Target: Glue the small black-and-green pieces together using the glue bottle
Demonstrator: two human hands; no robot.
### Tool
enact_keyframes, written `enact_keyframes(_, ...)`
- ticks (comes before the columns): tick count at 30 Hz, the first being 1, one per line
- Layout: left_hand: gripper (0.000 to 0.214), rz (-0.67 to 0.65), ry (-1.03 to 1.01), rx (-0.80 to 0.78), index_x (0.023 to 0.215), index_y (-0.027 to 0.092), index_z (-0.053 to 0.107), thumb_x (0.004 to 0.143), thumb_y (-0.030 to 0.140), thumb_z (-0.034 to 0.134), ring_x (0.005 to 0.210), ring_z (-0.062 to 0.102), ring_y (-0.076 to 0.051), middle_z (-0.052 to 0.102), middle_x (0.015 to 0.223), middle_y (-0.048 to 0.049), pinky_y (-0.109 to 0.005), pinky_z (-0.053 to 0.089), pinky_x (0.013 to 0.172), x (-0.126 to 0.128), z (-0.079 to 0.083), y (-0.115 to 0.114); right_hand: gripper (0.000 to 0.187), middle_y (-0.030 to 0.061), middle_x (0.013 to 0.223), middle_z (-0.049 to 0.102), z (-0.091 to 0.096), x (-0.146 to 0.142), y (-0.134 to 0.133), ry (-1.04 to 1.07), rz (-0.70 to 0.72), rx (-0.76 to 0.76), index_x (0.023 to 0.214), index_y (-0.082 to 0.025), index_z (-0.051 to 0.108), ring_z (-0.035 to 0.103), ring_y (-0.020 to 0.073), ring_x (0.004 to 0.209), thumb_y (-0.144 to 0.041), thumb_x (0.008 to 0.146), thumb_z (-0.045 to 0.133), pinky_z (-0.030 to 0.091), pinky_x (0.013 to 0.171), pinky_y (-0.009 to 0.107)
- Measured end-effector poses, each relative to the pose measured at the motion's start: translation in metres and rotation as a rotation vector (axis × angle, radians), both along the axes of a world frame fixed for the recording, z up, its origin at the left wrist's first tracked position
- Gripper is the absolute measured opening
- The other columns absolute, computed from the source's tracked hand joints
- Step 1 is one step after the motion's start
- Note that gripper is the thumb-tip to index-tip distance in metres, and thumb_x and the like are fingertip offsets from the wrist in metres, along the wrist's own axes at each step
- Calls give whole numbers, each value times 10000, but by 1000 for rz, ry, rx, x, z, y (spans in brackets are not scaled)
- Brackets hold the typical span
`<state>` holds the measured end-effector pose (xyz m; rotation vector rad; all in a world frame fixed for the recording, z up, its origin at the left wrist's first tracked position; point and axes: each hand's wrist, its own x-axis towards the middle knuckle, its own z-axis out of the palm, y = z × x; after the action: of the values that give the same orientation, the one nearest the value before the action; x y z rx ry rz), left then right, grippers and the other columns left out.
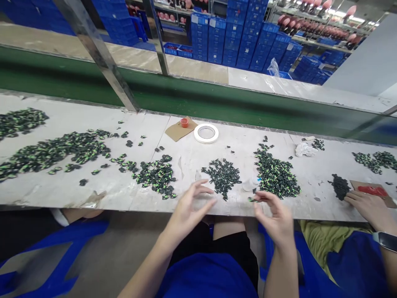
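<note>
My left hand (192, 207) is over the table's near edge, its fingers apart and holding nothing. It is just left of a heap of small black rod-like pieces (223, 176). My right hand (276, 215) has thumb and fingertips around a small black-and-green part (252, 199), in front of a larger pile of black-and-green parts (276, 171). A whitish translucent item (249, 185) lies just beyond those fingertips. Left of my left hand is another pile of chunkier black-and-green pieces (156, 176).
A white tape roll (206, 133) lies beside brown cardboard (176, 132) bearing a small red cup (184, 122). A long heap of parts (62, 151) spreads leftward. At right, a co-worker's hand (369, 207) touches a black pile (340, 186). A green belt (198, 97) runs behind.
</note>
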<state>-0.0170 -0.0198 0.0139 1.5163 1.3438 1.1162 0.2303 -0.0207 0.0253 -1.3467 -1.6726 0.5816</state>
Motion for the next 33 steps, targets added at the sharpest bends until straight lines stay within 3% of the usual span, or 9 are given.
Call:
enact_keyframes(5, 214, 412, 521, 159, 988, 199, 670, 864, 328, 553, 1051, 573, -317, 709, 999, -111, -501, 433, 912, -51, -14, 17, 527, 119, 1026, 676, -1, 40, 16, -67, -500, 67, 1217, -169, 563, 661, 243, 878, -433, 778, 686, 538, 854, 468)
enact_keyframes(8, 180, 412, 798, 156, 911, 189, 703, 860, 245, 540, 993, 546, -336, 710, 963, -133, -501, 419, 832, -65, -23, 27, 712, 170, 1230, 584, -12, 39, 24, -214, -449, 38, 1299, -172, 513, 571, 313, 1093, -585, 742, 671, 507, 884, 508)
enact_keyframes(11, 176, 294, 896, 194, 835, 220, 715, 855, 211, 540, 924, 538, -317, 707, 908, -118, -453, 408, 761, -69, -31, 35, 705, 151, 1203, 588, -30, 28, 28, -319, -299, 66, 1229, -204, 572, 475, 339, 1172, -682, 715, 643, 450, 938, 540)
enact_keyframes(16, 201, 219, 829, 274, 743, 238, 682, 874, 245, 530, 870, 539, -300, 699, 809, -91, -435, 392, 759, -72, -35, 43, 477, 136, 1110, 629, -53, 14, 38, -294, -232, 117, 1027, -219, 630, 455, 321, 1103, -617, 763, 647, 411, 948, 540)
enact_keyframes(20, 134, 137, 629, 241, 802, 230, 665, 875, 254, 555, 870, 577, -267, 710, 831, -61, -403, 412, 781, -52, -31, 40, 349, 138, 1152, 623, -50, 6, 41, -188, -216, 46, 924, -217, 600, 452, 309, 1143, -511, 763, 694, 416, 950, 510)
enact_keyframes(23, 72, 3, 432, 211, 844, 224, 663, 862, 219, 592, 870, 609, -232, 720, 860, -36, -371, 437, 790, -24, -31, 33, 311, 118, 1118, 645, -42, -2, 34, 58, -186, -47, 950, -217, 542, 550, 268, 1092, -435, 784, 691, 458, 904, 444)
enact_keyframes(26, 66, -39, 340, 199, 836, 227, 667, 842, 176, 625, 890, 618, -221, 725, 853, -20, -364, 444, 810, -3, -36, 24, 286, 54, 898, 685, -39, -11, 24, 323, -145, -120, 894, -218, 508, 637, 204, 825, -392, 780, 703, 496, 740, 341)
enact_keyframes(30, 77, 2, 329, 175, 817, 232, 677, 802, 156, 674, 915, 605, -235, 733, 835, -15, -382, 458, 825, 4, -43, 15, 282, -9, 677, 597, -47, -22, 17, 552, -132, -5, 847, -201, 572, 561, 148, 579, -433, 749, 699, 437, 550, 266)
enact_keyframes(33, 104, 30, 337, 183, 843, 234, 689, 785, 148, 693, 944, 603, -245, 738, 863, -22, -401, 473, 844, -1, -45, 11, 310, 19, 682, 611, -55, -31, 19, 689, -201, 66, 836, -195, 617, 586, 172, 592, -490, 748, 654, 461, 563, 294)
